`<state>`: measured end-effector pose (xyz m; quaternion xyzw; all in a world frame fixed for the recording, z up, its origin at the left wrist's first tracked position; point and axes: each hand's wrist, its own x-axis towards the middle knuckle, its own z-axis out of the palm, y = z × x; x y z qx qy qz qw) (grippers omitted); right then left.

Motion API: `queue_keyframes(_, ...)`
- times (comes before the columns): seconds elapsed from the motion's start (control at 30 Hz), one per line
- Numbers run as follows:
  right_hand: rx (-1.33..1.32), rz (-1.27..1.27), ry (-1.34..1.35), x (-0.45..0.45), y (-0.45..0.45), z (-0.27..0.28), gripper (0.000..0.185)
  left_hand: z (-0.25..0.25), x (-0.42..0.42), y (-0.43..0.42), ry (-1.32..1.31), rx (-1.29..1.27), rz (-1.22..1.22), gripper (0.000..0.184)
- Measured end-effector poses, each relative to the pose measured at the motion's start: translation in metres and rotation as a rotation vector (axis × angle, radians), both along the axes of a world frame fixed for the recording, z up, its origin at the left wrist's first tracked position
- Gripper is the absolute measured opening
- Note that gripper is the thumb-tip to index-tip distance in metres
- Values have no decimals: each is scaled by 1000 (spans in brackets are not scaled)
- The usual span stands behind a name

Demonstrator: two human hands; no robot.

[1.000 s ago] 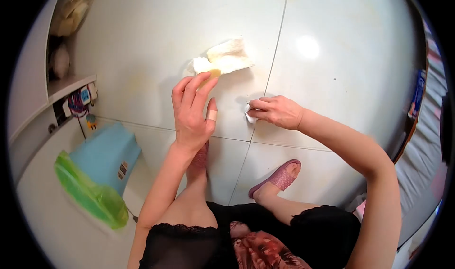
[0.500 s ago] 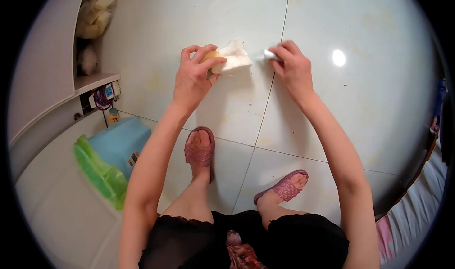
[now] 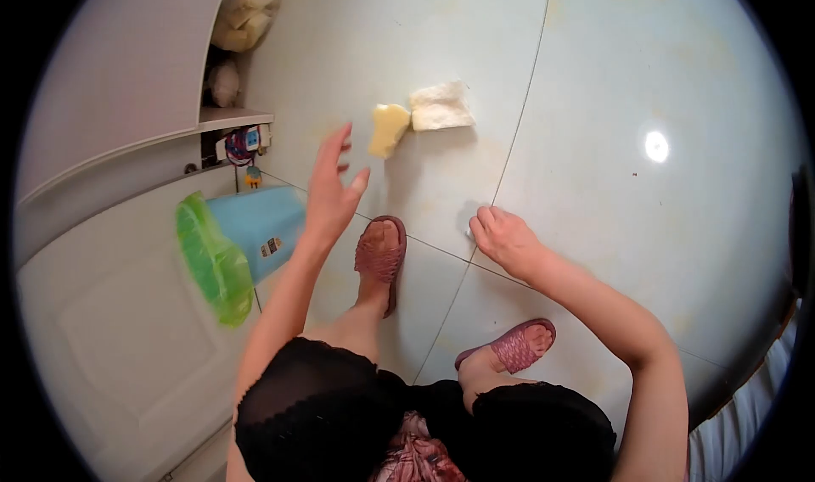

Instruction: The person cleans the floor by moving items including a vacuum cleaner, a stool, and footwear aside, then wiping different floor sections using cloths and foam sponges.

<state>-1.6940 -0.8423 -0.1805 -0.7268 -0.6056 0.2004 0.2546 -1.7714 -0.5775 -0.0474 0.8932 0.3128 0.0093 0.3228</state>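
My left hand (image 3: 334, 190) is open above the tiled floor (image 3: 594, 75), its fingers apart and nothing in them. Just to its right lies a yellow sponge-like piece (image 3: 389, 131), its corner close to a white folded cloth or pad (image 3: 441, 106). My right hand (image 3: 503, 238) is closed near a tile seam, with its fingers bent round a small white item that shows only as a sliver at the fingertips.
A light blue bin (image 3: 263, 219) with a green bag (image 3: 214, 261) over its rim lies tilted at the left. Behind it stand a white cabinet (image 3: 119, 66) and coiled cords (image 3: 241, 145). My feet in pink slippers (image 3: 379, 253) are below my hands.
My left hand has let go of the yellow piece and moved down and left. My right hand has come down toward me, still closed. The view has shifted, showing more of the left side.
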Motion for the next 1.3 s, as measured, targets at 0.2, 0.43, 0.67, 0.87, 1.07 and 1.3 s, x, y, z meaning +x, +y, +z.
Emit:
queue_keyframes(0.2, 21, -391, 645, 17, 15, 17, 16, 36, -87, -8, 90, -81, 89, 44)
queue_keyframes(0.43, -15, -733, 768, 32, 58, 43, 16, 9, -82, -23, 31, -69, 41, 45)
queue_keyframes(0.67, -95, -819, 659, 26, 69, 49, 16, -34, -2, -22, -182, -39, 196, 59)
queue_keyframes(0.87, -53, -1000, 456, 26, 57, 47, 16, -66, -12, 5, -285, -119, -58, 42)
queue_keyframes(1.07, 40, -848, 124, 23, 90, 22, 23, -84, -110, 20, -391, 385, -230, 42)
queue_keyframes(1.3, -46, -406, 198, 5, 109, 28, 26, -83, -151, 30, -181, 209, -355, 42)
